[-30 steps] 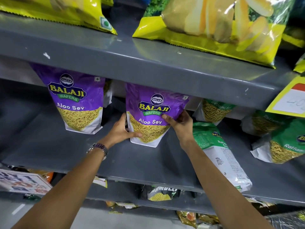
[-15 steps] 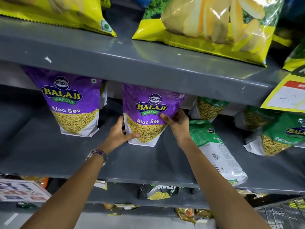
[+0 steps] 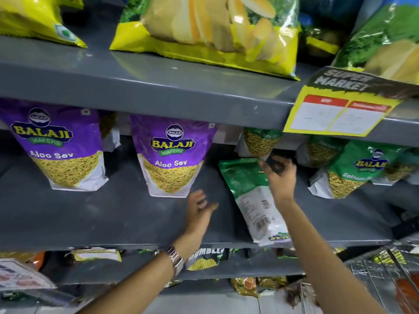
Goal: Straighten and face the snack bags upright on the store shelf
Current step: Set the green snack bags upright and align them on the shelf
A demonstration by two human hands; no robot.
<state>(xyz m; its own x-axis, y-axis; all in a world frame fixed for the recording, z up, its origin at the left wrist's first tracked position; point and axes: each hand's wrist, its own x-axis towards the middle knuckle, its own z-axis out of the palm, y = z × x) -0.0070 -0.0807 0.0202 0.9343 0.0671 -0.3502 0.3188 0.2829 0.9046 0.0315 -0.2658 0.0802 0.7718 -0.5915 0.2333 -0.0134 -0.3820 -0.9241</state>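
Fingers [image 3: 275, 165] over fallen green bag [image 3: 244, 184], grey shelf [image 3: 90, 214], upright purple bags [image 3: 172, 155].

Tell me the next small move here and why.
Probably close the right hand on the fallen green bag and stand it up front-out. It lies flat with its back showing, while both purple Aloo Sev bags stand facing out; the left hand hovers empty.

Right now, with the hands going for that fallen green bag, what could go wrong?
The fallen green Ratlami Sev bag lies back-side up with its lower end past the shelf's front edge; a clumsy pull by the right hand could tip it off. The left hand hovers close to the upright purple Aloo Sev bag and might knock it askew. The right hand seems to hold something small and dark, which may weaken its grip.
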